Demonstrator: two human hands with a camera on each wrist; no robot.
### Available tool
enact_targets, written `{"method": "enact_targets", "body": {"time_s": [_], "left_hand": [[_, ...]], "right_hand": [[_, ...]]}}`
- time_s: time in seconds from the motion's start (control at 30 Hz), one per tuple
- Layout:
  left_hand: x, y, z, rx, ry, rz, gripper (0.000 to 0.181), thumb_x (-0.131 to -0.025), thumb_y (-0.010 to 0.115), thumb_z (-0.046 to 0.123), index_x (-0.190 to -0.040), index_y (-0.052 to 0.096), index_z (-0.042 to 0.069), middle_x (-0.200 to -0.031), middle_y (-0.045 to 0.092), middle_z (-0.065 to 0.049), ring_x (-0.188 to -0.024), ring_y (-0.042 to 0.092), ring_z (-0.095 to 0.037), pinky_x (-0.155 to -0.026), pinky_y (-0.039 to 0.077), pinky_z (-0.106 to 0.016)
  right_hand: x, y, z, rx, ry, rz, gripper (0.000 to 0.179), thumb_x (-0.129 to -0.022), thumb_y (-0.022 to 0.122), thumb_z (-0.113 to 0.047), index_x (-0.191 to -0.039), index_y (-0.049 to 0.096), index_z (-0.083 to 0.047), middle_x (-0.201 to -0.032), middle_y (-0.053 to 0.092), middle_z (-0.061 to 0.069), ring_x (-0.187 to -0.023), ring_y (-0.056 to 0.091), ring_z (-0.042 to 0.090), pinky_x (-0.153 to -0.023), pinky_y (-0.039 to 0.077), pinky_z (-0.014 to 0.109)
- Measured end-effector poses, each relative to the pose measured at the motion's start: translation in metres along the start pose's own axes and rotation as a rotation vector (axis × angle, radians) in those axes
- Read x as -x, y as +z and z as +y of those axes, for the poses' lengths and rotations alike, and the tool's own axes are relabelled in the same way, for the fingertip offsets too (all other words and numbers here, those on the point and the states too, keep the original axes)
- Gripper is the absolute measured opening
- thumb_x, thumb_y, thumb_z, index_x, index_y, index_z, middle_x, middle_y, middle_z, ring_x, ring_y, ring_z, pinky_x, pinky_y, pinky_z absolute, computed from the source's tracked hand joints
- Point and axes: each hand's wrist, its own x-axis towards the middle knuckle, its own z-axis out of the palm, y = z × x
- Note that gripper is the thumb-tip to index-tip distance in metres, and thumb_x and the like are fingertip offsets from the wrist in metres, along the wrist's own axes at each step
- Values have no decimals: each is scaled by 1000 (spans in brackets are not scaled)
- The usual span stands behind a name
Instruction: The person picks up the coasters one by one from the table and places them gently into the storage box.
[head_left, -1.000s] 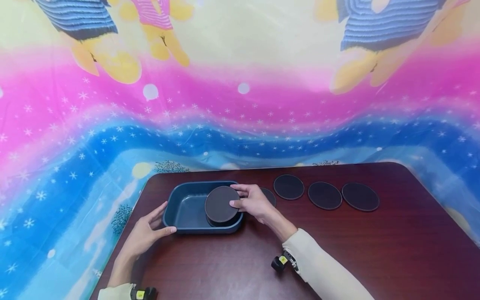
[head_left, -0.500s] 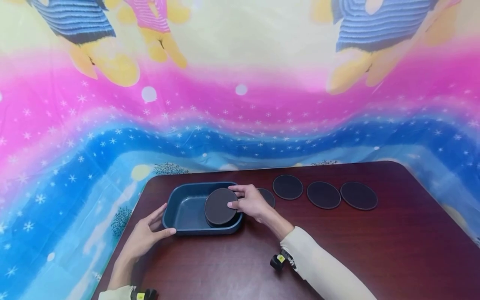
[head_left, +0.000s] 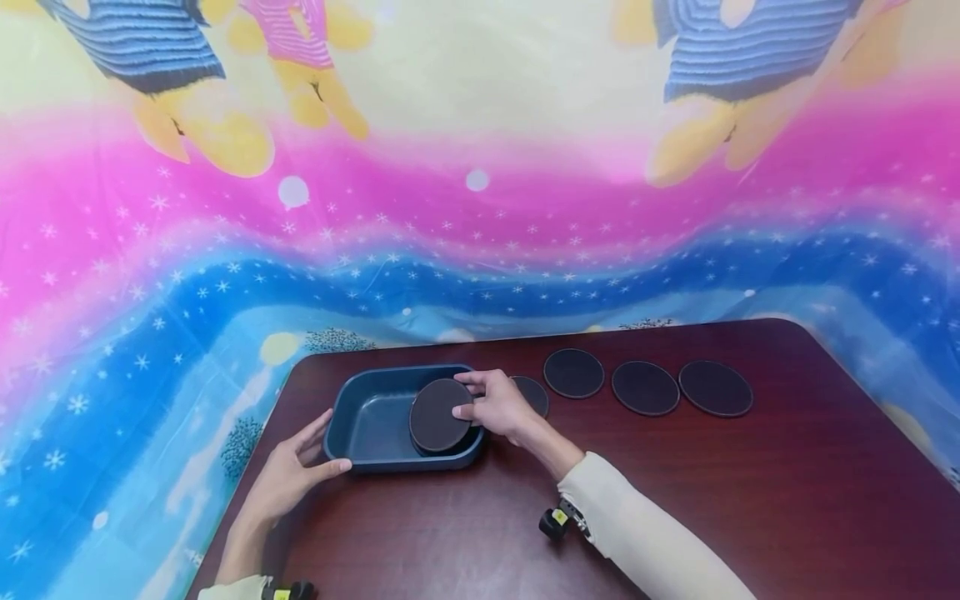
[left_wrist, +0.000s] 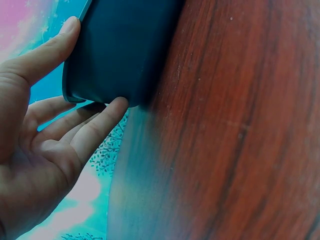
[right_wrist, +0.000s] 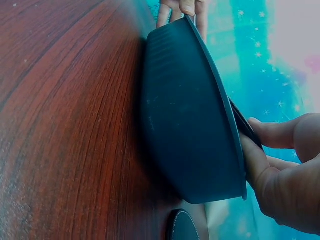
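Observation:
A dark blue rectangular tray (head_left: 375,458) with rounded corners stands on the table. My right hand (head_left: 498,407) pinches a round dark brown coaster (head_left: 438,417) by its right edge, thumb on top and fingers beneath. The coaster is tilted over the right part of the tray, and in the right wrist view its edge (right_wrist: 242,117) shows just above the rim. At the tray's left end my left hand (head_left: 288,471) rests with fingers and thumb extended, thumb at the near corner. The left wrist view has its fingertips against the tray's outer wall (left_wrist: 120,50).
Three coasters lie flat at the back right: one (head_left: 573,373) nearer the tray, then a second (head_left: 645,388) and a third (head_left: 716,388) farther right. Another coaster (head_left: 534,395) is partly hidden behind my right hand. A patterned cloth (head_left: 480,208) hangs behind the reddish-brown table (head_left: 675,500).
My right hand has lowered the coaster slightly toward the inside of the tray. My left hand keeps its place at the tray's left end.

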Motion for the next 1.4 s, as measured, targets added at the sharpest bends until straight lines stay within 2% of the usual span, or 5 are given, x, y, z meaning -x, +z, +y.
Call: {"method": "enact_targets", "body": {"time_s": [0.3, 0.6, 0.93, 1.17, 1.4], "left_hand": [[0, 0, 0, -5, 7, 3, 95, -95, 85, 29, -172, 30, 21, -169, 42, -22, -150, 51, -43, -100, 62, -35], [0, 1, 0, 2, 11, 0, 95, -95, 85, 28, -172, 30, 22, -169, 43, -22, -150, 52, -43, -97, 62, -29], [0, 1, -2, 8, 12, -1, 95, -95, 85, 27, -172, 30, 22, -169, 43, -22, -150, 52, -43, -97, 62, -29], [0, 1, -2, 3, 3, 1, 95, -95, 85, 28, -172, 29, 23, -169, 43, -22, -150, 52, -43, -99, 63, -34], [-1, 2, -2, 7, -2, 0, 96, -95, 85, 28, -172, 29, 22, -169, 42, -22, -150, 51, -43, -99, 63, -34]], "right_hand": [[5, 2, -3, 106, -47, 0, 57, -98, 75, 0, -153, 59, -3, -141, 68, 25, -108, 80, 26, -87, 66, 38], [15, 4, -17, 460, -197, 59, 55, -100, 77, -17, -152, 61, -5, -149, 67, 16, -136, 68, 33, -110, 56, 50], [30, -21, -10, 295, -257, 81, 58, -100, 78, -14, -154, 58, -6, -157, 61, 16, -139, 65, 36, -110, 56, 50], [43, -58, 5, 228, -253, 94, 56, -99, 78, -16, -152, 61, -7, -151, 65, 17, -134, 69, 34, -102, 62, 40], [56, -105, 21, 182, -194, 119, 58, -102, 76, -17, -155, 55, -4, -151, 63, 23, -134, 68, 37, -104, 61, 38]]}}
